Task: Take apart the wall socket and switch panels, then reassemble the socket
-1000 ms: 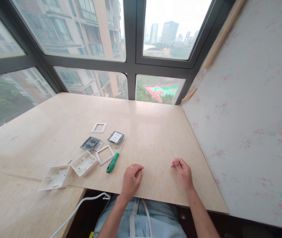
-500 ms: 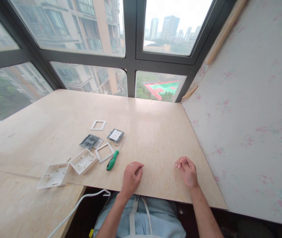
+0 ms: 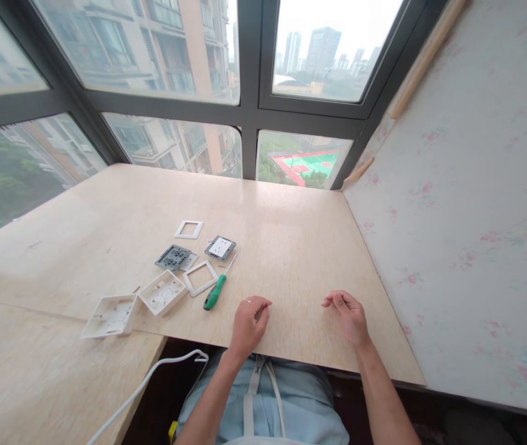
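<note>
My left hand [image 3: 250, 321] rests near the table's front edge, its fingers curled together, with nothing showing in them. Across a stretch of tabletop, my right hand [image 3: 347, 316] is also loosely closed and holds nothing visible. Nearest to my left hand lies a screwdriver [image 3: 215, 293] with a green handle. Beyond it are a wall socket [image 3: 219, 247] face up, a white cover frame [image 3: 191, 285] and a second white frame [image 3: 188, 229]. A grey socket module [image 3: 172, 258] lies back side up, partly over a white piece. Two white mounting boxes, one box [image 3: 163, 293] and another box [image 3: 111, 316], stand open-side up.
The pale wooden table [image 3: 291, 247] reaches back to dark window frames [image 3: 247, 117]. A papered wall [image 3: 458, 216] bounds its right side. A white cable [image 3: 147, 377] hangs by the front left edge. A tiny thin piece, perhaps a screw, lies beside the wall socket.
The view has shifted slightly, so the table things sit a little further right and higher. My right fingers have moved slightly inward. The parts on the table lie as before.
</note>
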A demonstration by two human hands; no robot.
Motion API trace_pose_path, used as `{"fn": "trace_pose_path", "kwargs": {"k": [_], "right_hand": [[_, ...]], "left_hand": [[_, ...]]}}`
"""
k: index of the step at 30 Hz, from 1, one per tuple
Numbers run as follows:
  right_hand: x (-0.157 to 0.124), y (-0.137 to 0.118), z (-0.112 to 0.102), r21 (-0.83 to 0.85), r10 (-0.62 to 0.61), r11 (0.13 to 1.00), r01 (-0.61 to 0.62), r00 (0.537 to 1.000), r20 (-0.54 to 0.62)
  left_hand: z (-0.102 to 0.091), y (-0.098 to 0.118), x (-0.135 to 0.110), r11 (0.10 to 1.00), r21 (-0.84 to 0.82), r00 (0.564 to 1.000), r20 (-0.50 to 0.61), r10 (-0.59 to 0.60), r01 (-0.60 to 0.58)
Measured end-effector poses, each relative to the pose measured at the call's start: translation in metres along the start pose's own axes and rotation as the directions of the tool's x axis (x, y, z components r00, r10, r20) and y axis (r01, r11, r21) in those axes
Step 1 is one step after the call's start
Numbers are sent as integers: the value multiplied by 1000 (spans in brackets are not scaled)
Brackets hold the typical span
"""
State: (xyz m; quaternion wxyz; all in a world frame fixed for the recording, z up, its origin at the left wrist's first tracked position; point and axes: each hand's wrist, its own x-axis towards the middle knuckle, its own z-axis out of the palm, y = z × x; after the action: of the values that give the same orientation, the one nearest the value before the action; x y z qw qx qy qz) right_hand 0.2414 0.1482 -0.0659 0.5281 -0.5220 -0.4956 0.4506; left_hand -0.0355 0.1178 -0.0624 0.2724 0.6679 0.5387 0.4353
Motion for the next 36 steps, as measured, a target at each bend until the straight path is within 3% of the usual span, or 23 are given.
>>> {"fn": "trace_pose_path", "kwargs": {"k": [11,14,17,20,24,25,27,31,36], "right_hand": [[-5,-8,8,-274,9,962,6,998,56],[-4,-6,5,-355,2,934,25,997,77],[-3,-4,4,-377,49,926,-20,997,67],[-3,-7,6,-420,110,903,-92,994,18],[-4,-16,11,-470,219,857,-213,975,-44],[-4,-18,12,-475,238,848,-235,970,-54],[-4,-22,14,-486,267,832,-267,961,-72],[-3,-28,17,-503,318,801,-324,943,-100],[-5,-36,22,-529,327,775,-345,936,-130]], "left_hand": [[-8,5,-3,988,-129,994,-56,-91,83],[-24,12,-8,978,-178,986,-101,-132,112],[-54,19,-15,970,-215,963,-217,-162,115],[-92,15,-24,980,-137,876,-442,-191,145],[-145,-13,-40,936,80,617,-771,-159,342],[-157,-21,-45,896,136,563,-814,-142,422],[-176,-34,-55,771,238,497,-860,-115,591],[-195,-48,-70,546,304,481,-850,-214,780],[-207,-58,-74,512,206,431,-823,-370,834]]}}
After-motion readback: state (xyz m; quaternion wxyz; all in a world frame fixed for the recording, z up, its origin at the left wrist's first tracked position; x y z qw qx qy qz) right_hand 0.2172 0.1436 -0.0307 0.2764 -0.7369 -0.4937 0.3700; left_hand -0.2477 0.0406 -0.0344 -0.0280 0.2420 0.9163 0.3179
